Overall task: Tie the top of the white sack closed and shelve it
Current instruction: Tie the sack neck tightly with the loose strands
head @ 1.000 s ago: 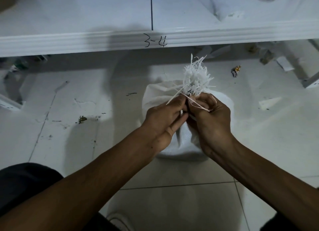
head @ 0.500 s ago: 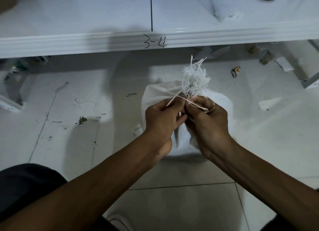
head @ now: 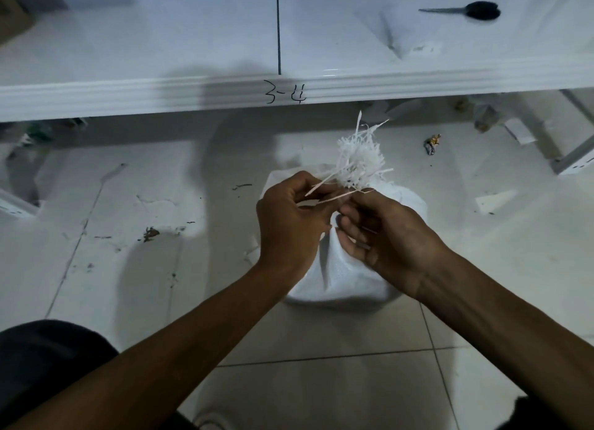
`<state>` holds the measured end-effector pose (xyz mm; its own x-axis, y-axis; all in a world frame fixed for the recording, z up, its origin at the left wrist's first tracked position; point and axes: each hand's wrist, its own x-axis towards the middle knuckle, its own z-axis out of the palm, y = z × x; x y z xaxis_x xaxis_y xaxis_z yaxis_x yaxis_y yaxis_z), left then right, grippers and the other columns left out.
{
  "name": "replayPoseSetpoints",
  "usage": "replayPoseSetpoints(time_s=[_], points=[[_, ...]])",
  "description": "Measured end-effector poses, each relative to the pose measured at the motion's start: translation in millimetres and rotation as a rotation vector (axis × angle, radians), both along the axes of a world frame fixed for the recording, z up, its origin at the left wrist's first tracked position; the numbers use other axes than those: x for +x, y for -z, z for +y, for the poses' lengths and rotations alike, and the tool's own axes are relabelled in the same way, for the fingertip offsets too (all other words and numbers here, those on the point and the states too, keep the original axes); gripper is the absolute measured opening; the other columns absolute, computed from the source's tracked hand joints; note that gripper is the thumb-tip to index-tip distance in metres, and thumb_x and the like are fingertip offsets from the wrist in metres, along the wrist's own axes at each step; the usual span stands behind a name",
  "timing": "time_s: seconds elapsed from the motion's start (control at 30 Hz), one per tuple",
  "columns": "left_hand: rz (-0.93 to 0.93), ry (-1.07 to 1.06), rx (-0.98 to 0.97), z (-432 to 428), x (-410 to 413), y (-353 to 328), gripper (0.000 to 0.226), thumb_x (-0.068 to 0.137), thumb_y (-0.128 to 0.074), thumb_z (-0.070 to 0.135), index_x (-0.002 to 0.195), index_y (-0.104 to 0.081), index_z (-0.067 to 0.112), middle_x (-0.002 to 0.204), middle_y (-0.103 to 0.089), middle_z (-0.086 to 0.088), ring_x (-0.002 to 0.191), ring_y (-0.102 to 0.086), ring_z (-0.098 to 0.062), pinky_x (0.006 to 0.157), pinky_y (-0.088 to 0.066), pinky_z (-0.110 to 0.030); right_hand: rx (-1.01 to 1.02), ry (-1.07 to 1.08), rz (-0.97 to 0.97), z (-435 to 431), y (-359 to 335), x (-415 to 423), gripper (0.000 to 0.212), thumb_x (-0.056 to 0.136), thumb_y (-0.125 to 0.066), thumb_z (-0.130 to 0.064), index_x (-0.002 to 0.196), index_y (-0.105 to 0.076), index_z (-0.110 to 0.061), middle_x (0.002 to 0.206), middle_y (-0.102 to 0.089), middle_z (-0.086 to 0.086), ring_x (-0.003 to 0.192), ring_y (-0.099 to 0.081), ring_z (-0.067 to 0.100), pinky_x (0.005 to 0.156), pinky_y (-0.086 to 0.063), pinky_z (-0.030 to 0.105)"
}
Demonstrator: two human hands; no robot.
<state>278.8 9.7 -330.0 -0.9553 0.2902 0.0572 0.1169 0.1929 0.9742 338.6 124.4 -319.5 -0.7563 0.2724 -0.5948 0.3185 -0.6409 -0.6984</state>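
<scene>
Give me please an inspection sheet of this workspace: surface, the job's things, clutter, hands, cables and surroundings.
Surface: white tiled floor, with dirt specks.
Job's things: white sack stands upright on the floor, its frayed top gathered; a thin strip runs between the hands; no finished knot visible.
Clutter: scissors lie on the shelf; a paper scrap and a small gold-grey scrap lie on the floor.
Grippers: left hand pinches the thin strip; right hand pinches its other end, above the sack's neck.
Cables: nothing seen.
Surroundings: white shelf marked 3-4, beyond the sack.
</scene>
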Motion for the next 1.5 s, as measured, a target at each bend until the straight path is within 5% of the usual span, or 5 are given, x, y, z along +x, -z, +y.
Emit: replayPoseSetpoints(time_s=[0.33,0.53,0.73,0.9,1.5], points=[[0.145,0.073,-0.088,-5,-4,-4,0.012,0.069,-0.086,0.019,0.076,-0.075,0.021,0.069,-0.071,0.015,0.069,-0.069,0.003,0.068,-0.052,-0.012,0.207,-0.114,-0.008,11,-5,-5,0.013,0.083,-0.068,-0.013,0.093,-0.071,-0.004,0.076,-0.055,0.008,0.057,-0.048,0.009,0.064,-0.054,0.024],[0.103,0.087,-0.125,-7,-7,-1,0.01,0.07,-0.084,0.019,0.076,-0.076,0.02,0.072,-0.074,0.01,0.071,-0.07,-0.001,0.073,-0.057,-0.021,0.402,-0.36,0.001,14,-13,-6,0.015,0.096,-0.053,-0.012,0.089,-0.065,-0.005,0.066,-0.056,0.003,0.052,-0.055,0.004,0.058,-0.053,0.018],[0.18,0.147,-0.225,-9,-10,3,0.011,0.074,-0.083,0.018,0.083,-0.077,0.014,0.079,-0.075,0.009,0.076,-0.069,0.002,0.07,-0.048,-0.005,0.603,-0.457,0.003,12,-13,-2,0.027,0.101,-0.041,-0.012,0.103,-0.067,-0.003,0.077,-0.06,0.004,0.062,-0.055,0.006,0.061,-0.053,0.019],[0.265,0.145,-0.26,-9,-10,9,0.01,0.079,-0.079,0.01,0.086,-0.078,0.017,0.082,-0.075,0.01,0.078,-0.069,0.002,0.073,-0.05,-0.007,0.665,-0.541,-0.009,10,-14,-4,0.032,0.102,-0.038,-0.011,0.09,-0.066,-0.018,0.07,-0.058,0.0,0.062,-0.055,0.009,0.061,-0.052,0.023],[0.288,0.08,-0.248,-15,-12,2,0.012,0.075,-0.08,0.007,0.073,-0.072,0.015,0.067,-0.064,0.022,0.069,-0.065,0.008,0.07,-0.05,-0.005,0.583,-0.405,-0.087,27,-14,-9,0.026,0.096,-0.039,0.005,0.088,-0.061,-0.004,0.068,-0.059,0.007,0.047,-0.062,0.003,0.05,-0.054,0.016]])
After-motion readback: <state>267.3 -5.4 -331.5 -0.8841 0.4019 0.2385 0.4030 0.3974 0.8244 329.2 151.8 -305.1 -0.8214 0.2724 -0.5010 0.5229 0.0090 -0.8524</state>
